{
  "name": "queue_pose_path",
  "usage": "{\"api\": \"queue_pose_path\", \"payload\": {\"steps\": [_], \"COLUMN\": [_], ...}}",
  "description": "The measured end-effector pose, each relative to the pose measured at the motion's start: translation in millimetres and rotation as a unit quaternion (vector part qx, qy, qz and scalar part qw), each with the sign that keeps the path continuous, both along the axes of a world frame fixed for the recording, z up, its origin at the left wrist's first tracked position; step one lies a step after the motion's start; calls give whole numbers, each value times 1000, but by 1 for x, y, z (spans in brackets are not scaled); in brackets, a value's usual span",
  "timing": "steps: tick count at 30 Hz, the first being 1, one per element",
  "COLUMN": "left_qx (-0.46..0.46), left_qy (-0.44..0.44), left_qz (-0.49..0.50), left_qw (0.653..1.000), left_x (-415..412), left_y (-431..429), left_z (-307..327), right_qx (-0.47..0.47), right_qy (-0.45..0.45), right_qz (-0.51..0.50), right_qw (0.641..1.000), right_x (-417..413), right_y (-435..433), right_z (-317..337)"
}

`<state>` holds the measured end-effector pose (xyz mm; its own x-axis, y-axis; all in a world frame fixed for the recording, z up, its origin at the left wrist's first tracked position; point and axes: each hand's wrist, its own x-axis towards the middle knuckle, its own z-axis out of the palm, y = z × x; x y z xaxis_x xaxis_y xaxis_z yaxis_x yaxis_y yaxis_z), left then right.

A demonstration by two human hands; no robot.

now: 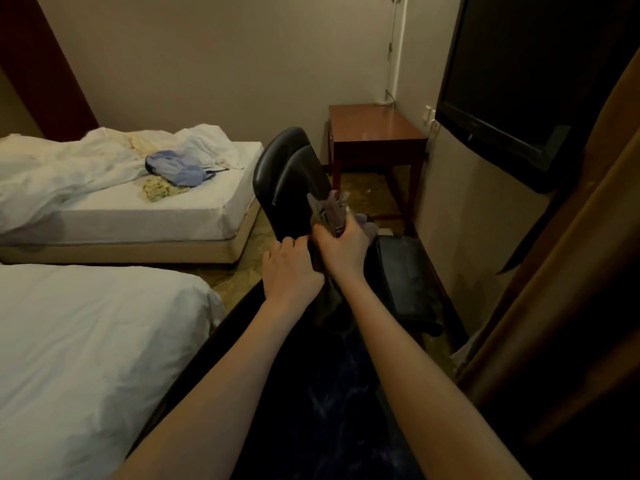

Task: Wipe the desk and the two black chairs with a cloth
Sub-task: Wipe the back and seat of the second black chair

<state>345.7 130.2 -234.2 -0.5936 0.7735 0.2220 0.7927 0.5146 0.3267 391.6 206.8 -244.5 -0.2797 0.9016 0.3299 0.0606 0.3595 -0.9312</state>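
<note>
A black chair stands in front of me, its curved backrest to the left and its seat to the right. A second black backrest shows just behind the first. My right hand grips a crumpled grey cloth against the backrest's inner side. My left hand holds the backrest's lower edge beside it, fingers curled over the rim. The dark wooden desk stands against the far wall beyond the chairs.
Two beds with white sheets lie to the left, the far bed carrying rumpled bedding and a blue garment. A black television hangs on the right wall. A brown curtain hangs at the right edge.
</note>
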Motion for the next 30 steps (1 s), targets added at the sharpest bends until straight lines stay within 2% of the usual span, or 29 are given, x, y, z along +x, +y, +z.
{"api": "queue_pose_path", "payload": {"steps": [4, 6, 13, 16, 19, 23, 27, 30], "left_qx": [-3, -5, -13, -46, -94, -108, -150, -131], "left_qy": [-12, -11, -4, 1, 47, 150, 177, 201], "left_qz": [-4, -4, -9, 14, 19, -53, -56, -70], "left_qw": [1000, 1000, 1000, 999, 994, 981, 971, 968], "left_x": [0, -2, 0, 5, 17, 33, 16, 7], "left_y": [-2, -1, -3, 2, 32, 90, 113, 111], "left_z": [3, 3, 4, 6, 12, 14, 0, -11], "right_qx": [-75, -76, -175, -202, -188, -194, -217, -177], "right_qy": [-6, -29, -26, -88, -125, -123, -159, -149], "right_qz": [-78, -101, -118, -103, -88, -112, -82, -41], "right_qw": [994, 992, 977, 970, 970, 967, 960, 972], "right_x": [5, 6, 22, 42, 47, 47, 63, 65], "right_y": [31, 43, 78, 86, 87, 94, 109, 122], "right_z": [9, 5, -18, -45, -58, -72, -96, -84]}}
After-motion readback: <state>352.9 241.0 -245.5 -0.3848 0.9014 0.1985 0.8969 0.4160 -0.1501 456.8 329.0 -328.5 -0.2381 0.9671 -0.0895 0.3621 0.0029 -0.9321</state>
